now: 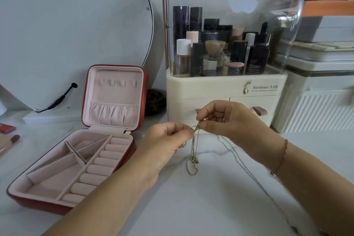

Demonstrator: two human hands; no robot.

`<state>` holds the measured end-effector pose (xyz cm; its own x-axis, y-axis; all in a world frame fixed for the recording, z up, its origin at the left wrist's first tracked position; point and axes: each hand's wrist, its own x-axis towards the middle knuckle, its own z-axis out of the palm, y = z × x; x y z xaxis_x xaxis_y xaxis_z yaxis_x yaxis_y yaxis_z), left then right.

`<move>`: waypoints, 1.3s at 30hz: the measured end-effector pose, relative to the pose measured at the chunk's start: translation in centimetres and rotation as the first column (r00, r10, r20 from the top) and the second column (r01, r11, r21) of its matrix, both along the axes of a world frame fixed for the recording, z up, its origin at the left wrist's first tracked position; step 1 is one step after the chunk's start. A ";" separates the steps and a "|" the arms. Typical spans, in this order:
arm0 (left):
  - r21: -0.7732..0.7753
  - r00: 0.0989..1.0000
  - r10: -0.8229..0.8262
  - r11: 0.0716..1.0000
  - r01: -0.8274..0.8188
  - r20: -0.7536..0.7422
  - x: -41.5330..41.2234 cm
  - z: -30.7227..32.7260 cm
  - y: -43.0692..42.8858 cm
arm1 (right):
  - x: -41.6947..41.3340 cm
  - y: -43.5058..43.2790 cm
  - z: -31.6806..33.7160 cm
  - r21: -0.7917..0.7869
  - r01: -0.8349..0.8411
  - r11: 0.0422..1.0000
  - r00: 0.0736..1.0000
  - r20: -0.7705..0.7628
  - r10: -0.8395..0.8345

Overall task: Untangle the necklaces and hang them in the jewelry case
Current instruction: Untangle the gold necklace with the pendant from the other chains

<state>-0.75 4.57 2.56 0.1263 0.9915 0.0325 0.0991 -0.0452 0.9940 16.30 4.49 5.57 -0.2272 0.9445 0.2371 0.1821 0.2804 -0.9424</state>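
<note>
Work surface: a white marble-pattern tabletop (210, 207). The left hand (166, 143) and the right hand (229, 120) are held above its centre, fingertips nearly meeting. Each hand pinches the knot of thin gold and silver tangled necklaces (193, 151) between thumb and fingers. The loose chains hang down to the tabletop. A red square jewelry case with pink lining (115, 94) stands open at left, lid upright, apart from both hands. Rear: a cream cosmetic organizer with clear dome (220, 86), a rounded mirror (76, 25) against the pale wall, and white ribbed bins (310, 109) at right.
</note>
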 end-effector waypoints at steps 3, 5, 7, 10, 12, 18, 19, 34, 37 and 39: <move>0.012 0.999 0.038 0.999 -0.038 -0.016 0.1 -0.1 0.1 | -0.1 -0.1 -0.1 -0.018 -0.021 1.000 0.999 0.027 0.021; 0.014 0.999 0.028 1.000 -0.027 -0.039 0.1 -0.2 0.1 | -0.1 -0.2 -0.1 -0.041 -0.030 0.999 0.999 0.037 0.032; 0.027 0.999 -0.009 1.000 0.010 -0.048 0.1 -0.4 0.1 | 0.0 -0.2 -0.2 -0.066 -0.045 0.997 0.997 0.055 0.048; 0.068 0.996 -0.063 0.995 0.067 -0.061 0.1 -0.5 0.0 | -0.1 -0.1 -0.3 -0.085 -0.057 0.995 0.995 0.078 0.064; 0.074 0.996 -0.068 0.995 0.072 -0.061 0.1 -0.5 0.1 | -0.1 -0.1 -0.4 -0.084 -0.056 0.995 0.995 0.081 0.063; 0.032 0.994 -0.098 0.995 0.099 -0.049 0.1 -0.3 -0.1 | -0.1 0.0 -0.4 -0.088 -0.020 0.996 0.997 0.079 0.027; 0.017 0.994 -0.098 0.995 0.099 -0.055 0.0 -0.4 -0.1 | -0.1 0.0 -0.5 -0.090 -0.013 0.996 0.997 0.071 0.020; -0.147 0.962 -0.057 0.984 0.099 0.266 0.6 0.1 0.4 | 0.4 0.2 -0.4 -0.128 -0.068 0.989 0.989 0.120 0.084; -0.091 0.982 -0.105 0.989 0.120 0.154 0.3 -0.2 0.2 | 0.6 0.1 -0.1 -0.144 -0.077 0.987 0.983 0.152 0.099; -0.051 0.991 -0.100 0.993 0.105 0.093 0.1 -0.5 0.2 | 0.6 0.0 -0.1 -0.166 -0.086 0.982 0.984 0.143 0.110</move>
<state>-0.65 4.81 2.10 0.2269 0.9739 -0.0060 0.0063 0.0047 1.0000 16.92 4.53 5.44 -0.3425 0.9386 0.0419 0.3044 0.1530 -0.9402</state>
